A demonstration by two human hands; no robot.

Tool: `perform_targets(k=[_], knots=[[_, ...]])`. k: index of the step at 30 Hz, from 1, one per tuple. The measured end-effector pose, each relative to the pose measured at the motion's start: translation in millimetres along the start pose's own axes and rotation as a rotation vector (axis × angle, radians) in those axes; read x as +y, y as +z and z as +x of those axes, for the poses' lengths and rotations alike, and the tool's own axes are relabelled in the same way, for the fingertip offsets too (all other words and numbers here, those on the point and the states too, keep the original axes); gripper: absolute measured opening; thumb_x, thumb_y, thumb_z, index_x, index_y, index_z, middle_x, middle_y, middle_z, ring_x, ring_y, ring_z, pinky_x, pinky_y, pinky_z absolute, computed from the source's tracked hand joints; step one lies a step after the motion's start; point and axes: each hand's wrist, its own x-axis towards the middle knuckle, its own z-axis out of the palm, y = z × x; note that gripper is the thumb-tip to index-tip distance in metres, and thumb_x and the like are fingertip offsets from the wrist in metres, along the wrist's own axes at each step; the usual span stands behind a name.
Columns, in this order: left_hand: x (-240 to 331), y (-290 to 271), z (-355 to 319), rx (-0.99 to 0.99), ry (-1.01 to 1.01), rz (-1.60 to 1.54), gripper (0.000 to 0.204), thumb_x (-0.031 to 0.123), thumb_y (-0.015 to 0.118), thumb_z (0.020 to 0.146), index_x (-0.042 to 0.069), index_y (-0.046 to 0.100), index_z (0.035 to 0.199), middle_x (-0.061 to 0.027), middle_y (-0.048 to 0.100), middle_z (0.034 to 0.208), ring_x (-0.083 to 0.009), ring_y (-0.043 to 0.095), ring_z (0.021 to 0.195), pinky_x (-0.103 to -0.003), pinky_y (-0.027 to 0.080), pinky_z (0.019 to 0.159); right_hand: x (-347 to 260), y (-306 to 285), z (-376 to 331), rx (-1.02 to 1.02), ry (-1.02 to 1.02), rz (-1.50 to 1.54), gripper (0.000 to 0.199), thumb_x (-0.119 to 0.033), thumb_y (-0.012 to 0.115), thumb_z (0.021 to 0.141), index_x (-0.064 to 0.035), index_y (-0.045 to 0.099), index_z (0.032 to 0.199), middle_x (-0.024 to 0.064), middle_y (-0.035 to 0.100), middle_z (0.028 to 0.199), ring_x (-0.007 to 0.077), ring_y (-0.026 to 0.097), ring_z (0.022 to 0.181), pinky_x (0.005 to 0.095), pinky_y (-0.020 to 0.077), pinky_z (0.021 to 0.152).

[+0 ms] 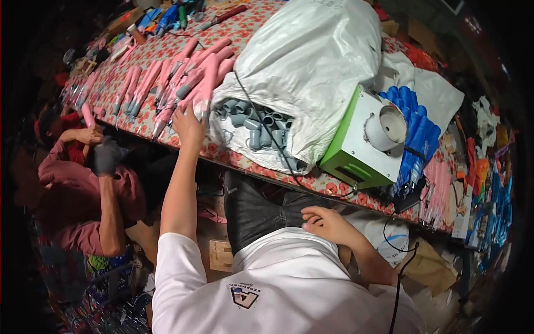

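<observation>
My left hand reaches onto the table, its fingers apart against the near end of a pile of slim pink rolled pieces. They look like folded umbrellas, some with grey ends. I cannot see a firm grip on any of them. Just right of this hand, short grey plastic tubes lie in the mouth of a big white sack. Over my lap, below the table edge, my right hand is open and holds nothing, its fingers loosely bent.
A green and white box machine with a round metal nozzle stands right of the sack, its black cable crossing the sack. Blue rolled pieces lie beyond it. At the left, another person holds a pink piece. Flowered cloth covers the table.
</observation>
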Motion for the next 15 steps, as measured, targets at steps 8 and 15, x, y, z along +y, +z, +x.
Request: perform_targets(k=[8, 15], knots=[[106.7, 41.6, -89.8, -0.766, -0.273, -0.573, 0.052, 0.028, 0.068, 0.078, -0.001, 0.056, 0.119, -0.0185, 0.065, 0.087, -0.0354, 0.061, 0.077, -0.040, 0.049, 0.072, 45.0, -161.0, -111.2, 0.596, -0.452, 0.469, 0.017, -0.015, 0.057, 0.090, 0.0002, 0.058, 0.083, 0.0115, 0.063, 0.078, 0.0150, 0.055, 0.063, 0.0239, 0.0450, 0.059], [85.6, 36.5, -93.7, -0.750, -0.246, -0.464, 0.051, 0.014, 0.066, 0.075, -0.001, 0.054, 0.122, -0.0153, 0.062, 0.094, -0.0260, 0.058, 0.078, -0.032, 0.047, 0.073, 112.4, -254.4, -88.9, 1.474, 0.243, -0.242, 0.039, -0.035, 0.063, 0.082, 0.0030, 0.066, 0.093, 0.0131, 0.069, 0.082, 0.0287, 0.064, 0.071, 0.0327, 0.0494, 0.067]])
